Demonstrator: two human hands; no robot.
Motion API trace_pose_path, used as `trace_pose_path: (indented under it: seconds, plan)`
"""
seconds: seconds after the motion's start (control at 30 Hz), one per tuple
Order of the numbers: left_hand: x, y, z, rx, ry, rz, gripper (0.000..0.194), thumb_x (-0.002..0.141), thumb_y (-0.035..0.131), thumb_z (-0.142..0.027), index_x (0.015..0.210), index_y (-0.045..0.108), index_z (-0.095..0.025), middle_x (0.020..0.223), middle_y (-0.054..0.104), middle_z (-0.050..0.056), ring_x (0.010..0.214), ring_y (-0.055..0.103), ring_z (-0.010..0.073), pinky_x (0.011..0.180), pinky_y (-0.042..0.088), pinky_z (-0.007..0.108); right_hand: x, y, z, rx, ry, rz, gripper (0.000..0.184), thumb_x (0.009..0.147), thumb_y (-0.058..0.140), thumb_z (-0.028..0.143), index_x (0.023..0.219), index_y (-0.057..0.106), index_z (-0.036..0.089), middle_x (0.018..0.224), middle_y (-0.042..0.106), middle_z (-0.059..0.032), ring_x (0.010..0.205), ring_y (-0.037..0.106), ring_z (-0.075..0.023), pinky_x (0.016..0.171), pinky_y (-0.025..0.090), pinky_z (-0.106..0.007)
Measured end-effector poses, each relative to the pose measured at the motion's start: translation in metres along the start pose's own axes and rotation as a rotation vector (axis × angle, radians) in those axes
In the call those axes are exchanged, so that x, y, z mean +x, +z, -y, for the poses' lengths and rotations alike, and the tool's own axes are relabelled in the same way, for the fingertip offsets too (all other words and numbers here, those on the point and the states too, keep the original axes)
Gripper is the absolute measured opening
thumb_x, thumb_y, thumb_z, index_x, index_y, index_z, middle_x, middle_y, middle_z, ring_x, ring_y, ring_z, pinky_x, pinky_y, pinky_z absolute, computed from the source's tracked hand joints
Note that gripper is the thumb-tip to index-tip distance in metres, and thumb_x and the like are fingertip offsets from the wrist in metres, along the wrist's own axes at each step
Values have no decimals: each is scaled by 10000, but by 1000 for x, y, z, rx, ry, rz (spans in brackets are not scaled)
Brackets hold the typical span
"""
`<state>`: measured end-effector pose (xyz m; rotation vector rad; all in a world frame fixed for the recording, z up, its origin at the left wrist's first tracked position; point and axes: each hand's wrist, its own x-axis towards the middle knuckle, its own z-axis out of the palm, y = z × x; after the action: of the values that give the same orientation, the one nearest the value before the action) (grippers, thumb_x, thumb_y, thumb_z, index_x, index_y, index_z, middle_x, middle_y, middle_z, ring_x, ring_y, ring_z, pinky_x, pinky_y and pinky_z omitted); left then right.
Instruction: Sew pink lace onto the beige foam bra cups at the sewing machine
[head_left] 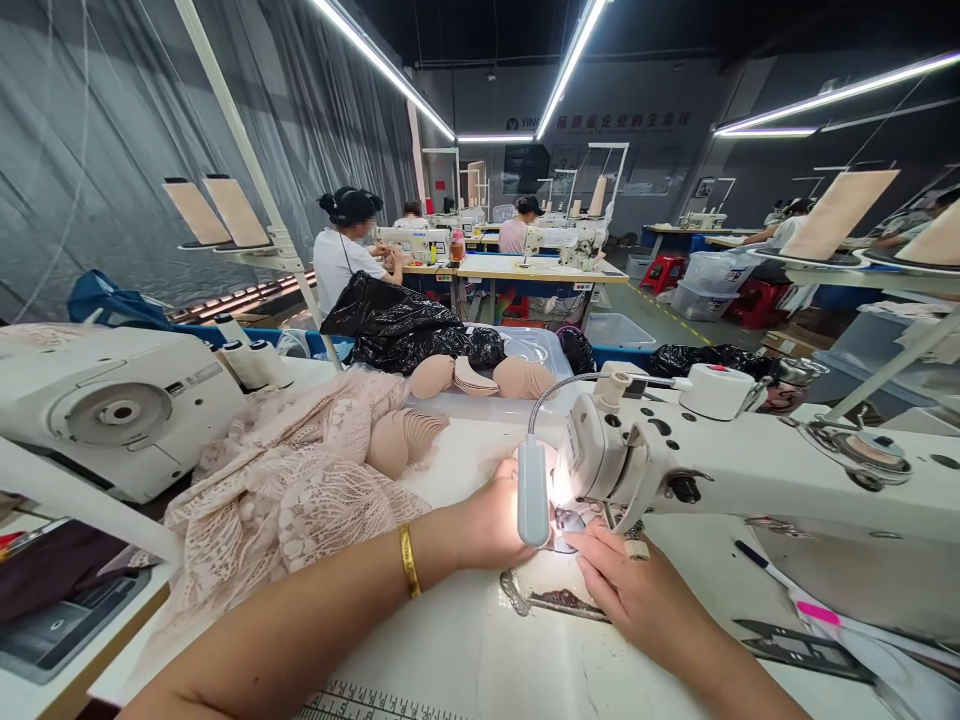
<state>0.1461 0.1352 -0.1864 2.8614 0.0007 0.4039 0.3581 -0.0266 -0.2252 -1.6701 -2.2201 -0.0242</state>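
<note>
A white sewing machine (750, 470) reaches across the table from the right, its head lit by a small gooseneck lamp (533, 495). My left hand (491, 520) lies beside the needle area, partly hidden behind the lamp, a gold bangle on its wrist. My right hand (626, 585) rests fingers-down on the plate under the machine head, pressing on a small piece I cannot make out. A pile of pink lace fabric (292, 490) lies left of my left arm, with stacked beige bra cups (405, 440) on it.
More beige cups (487, 378) sit in a clear tray by a black plastic bag (397, 325). A second white machine (112, 410) stands at left. Thread cones (255, 365) stand behind. Other people sew at tables further back. A ruler is printed along the near table edge (375, 700).
</note>
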Motion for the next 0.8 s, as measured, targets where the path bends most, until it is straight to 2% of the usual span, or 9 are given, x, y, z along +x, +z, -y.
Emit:
trace_pose_path:
  seconds: [0.13, 0.27, 0.37, 0.47, 0.53, 0.63, 0.7, 0.77, 0.8]
  plan:
    - [9, -5, 6, 49, -50, 70, 185, 1056, 580, -216, 940, 720, -179, 973, 733, 74, 1029, 665, 265, 1046, 476, 451, 1, 1, 2, -29, 0, -53, 327, 1080, 430, 177, 1265, 688, 252, 934, 682, -65, 861, 675, -256, 718, 581, -375]
    - [2, -9, -27, 257, -153, 42, 220, 1060, 506, -155, 954, 697, -174, 888, 703, 57, 903, 653, 254, 938, 483, 454, -4, 4, 0, -64, -4, -75, 344, 1088, 401, 196, 1250, 697, 262, 952, 753, -69, 808, 716, -255, 663, 605, -373]
    - [-33, -5, -69, 371, -72, 84, 138, 1023, 558, -164, 940, 668, -162, 882, 689, 59, 788, 627, 232, 832, 485, 451, -14, 15, -12, -115, -79, -154, 331, 1085, 455, 232, 1311, 694, 268, 1037, 818, -85, 949, 788, -299, 701, 640, -393]
    - [-83, -10, -104, 365, -104, 130, 86, 1026, 619, -244, 1009, 647, -164, 951, 700, 53, 808, 650, 231, 902, 472, 489, -20, 30, -27, -101, -168, -205, 292, 1084, 533, 301, 1325, 697, 296, 1109, 843, -62, 1033, 816, -291, 698, 650, -351]
    - [-119, -20, -116, 357, -263, 68, 182, 1037, 636, -284, 1176, 644, -166, 1124, 732, 84, 974, 689, 262, 1004, 443, 506, -21, 37, -34, -83, -178, -249, 273, 1079, 545, 357, 1283, 720, 311, 1117, 844, -56, 955, 822, -291, 678, 645, -360]
    - [-167, -33, -118, 404, -639, -99, 376, 1000, 664, -220, 1371, 609, -187, 1389, 687, 141, 1215, 644, 336, 1095, 397, 550, -17, 37, -34, -58, -200, -299, 272, 1071, 519, 369, 1207, 749, 323, 1096, 836, -55, 853, 812, -286, 601, 614, -367]
    - [-189, -35, -116, 404, -812, -139, 188, 984, 617, -125, 1150, 684, -182, 1230, 735, 130, 1101, 662, 332, 1023, 441, 538, -13, 29, -25, -11, -234, -280, 262, 1066, 518, 329, 1173, 757, 332, 1030, 824, -48, 835, 809, -270, 563, 598, -345]
    - [-198, -32, -119, 301, -801, -170, 165, 990, 550, -69, 924, 651, -181, 1023, 737, 98, 948, 662, 283, 923, 483, 470, -9, 16, -7, 68, -269, -224, 248, 1060, 547, 287, 1190, 750, 342, 1018, 811, -42, 866, 807, -252, 626, 632, -320]
    - [-197, -31, -123, 208, -739, -213, 193, 998, 526, -59, 899, 632, -186, 978, 728, 84, 911, 656, 256, 890, 495, 428, -8, 8, 6, 111, -285, -201, 251, 1057, 571, 277, 1228, 741, 345, 1057, 811, -43, 912, 807, -250, 701, 657, -317]
